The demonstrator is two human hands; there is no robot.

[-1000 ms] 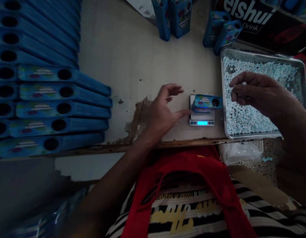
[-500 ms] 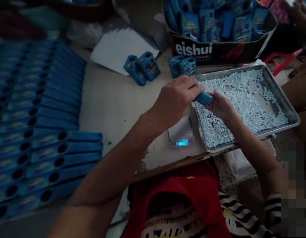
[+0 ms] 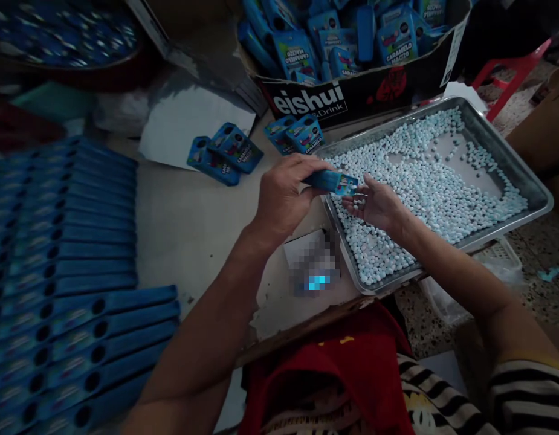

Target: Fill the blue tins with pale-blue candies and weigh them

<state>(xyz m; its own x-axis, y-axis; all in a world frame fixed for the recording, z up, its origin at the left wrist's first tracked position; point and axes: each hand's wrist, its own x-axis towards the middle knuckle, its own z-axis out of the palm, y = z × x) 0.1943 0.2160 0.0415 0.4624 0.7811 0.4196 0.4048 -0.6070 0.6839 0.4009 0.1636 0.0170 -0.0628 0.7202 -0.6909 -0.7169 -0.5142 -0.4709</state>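
My left hand (image 3: 281, 196) is wrapped round a small blue candy box (image 3: 327, 180), tilted nearly flat with its open end facing right. Pale candies show in that opening. Palm up at the opening is my right hand (image 3: 381, 205), its fingers curled in a loose cup with a few white candies (image 3: 359, 200) on them. Both hands are over the near left side of a metal tray (image 3: 506, 136), which holds a spread of small white and pale blue candies (image 3: 410, 181). Two pairs of blue candy boxes (image 3: 238, 148) lie on the table beyond my left hand.
Rows of blue boxes (image 3: 93, 241) fill the left side. A black carton (image 3: 352, 103) full of printed candy boxes stands behind the tray. White card (image 3: 193, 121) lies on the table (image 3: 179, 223); a red stool (image 3: 510, 72) is at the far right.
The box in my left hand has turned so its open end faces my right hand. My right palm has opened upward, showing candies on its fingers. The camera view has shifted.
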